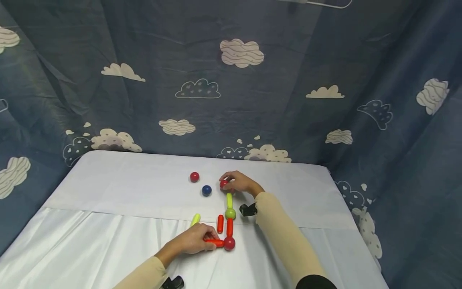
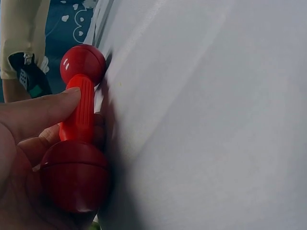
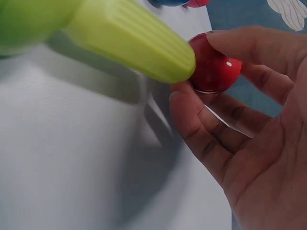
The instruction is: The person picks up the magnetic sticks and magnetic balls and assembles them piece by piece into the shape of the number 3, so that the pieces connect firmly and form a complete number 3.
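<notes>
Right hand (image 1: 241, 182) pinches glossy red ball (image 3: 218, 69) at far tip of ribbed yellow-green rod (image 3: 134, 40), long axis pointing away from me; left hand (image 1: 195, 241), nearer me, pinches ribbed red rod (image 2: 80, 117).

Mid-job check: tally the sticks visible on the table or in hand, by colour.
Red sticks: 3
Yellow-green sticks: 2
Total: 5

This is a curtained-off space, room type unclear, with cloud-print fabric (image 1: 274, 108) hung behind and beside a white-covered table (image 1: 126, 180).
</notes>
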Available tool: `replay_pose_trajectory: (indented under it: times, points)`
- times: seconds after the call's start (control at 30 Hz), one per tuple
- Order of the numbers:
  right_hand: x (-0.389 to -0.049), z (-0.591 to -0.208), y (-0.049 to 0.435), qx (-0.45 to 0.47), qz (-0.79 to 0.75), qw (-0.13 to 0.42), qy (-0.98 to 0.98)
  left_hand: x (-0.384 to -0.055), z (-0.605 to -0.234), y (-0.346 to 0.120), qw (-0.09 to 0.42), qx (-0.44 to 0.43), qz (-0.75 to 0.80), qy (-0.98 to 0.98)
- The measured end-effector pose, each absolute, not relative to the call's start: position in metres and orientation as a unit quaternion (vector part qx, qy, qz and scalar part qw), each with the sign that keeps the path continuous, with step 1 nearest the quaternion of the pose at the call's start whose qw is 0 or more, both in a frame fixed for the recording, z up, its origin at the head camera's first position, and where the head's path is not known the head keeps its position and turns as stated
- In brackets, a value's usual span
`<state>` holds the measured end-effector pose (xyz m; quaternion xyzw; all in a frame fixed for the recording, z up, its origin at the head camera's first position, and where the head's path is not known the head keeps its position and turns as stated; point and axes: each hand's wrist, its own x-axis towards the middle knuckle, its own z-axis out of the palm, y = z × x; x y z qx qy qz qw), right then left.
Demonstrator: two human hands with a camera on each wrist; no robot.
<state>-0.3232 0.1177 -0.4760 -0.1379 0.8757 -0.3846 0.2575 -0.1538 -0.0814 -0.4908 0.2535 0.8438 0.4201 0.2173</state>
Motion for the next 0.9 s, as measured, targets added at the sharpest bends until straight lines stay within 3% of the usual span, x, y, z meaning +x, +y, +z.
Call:
replay_pose_trajectory:
  times: [0.9]
  points:
    - [-0.296, -0.484, 0.133, -0.067, -0.447, 0.247, 0.857, -0.153, -0.493, -0.081, 0.215, 0.259, 0.425, 0.841]
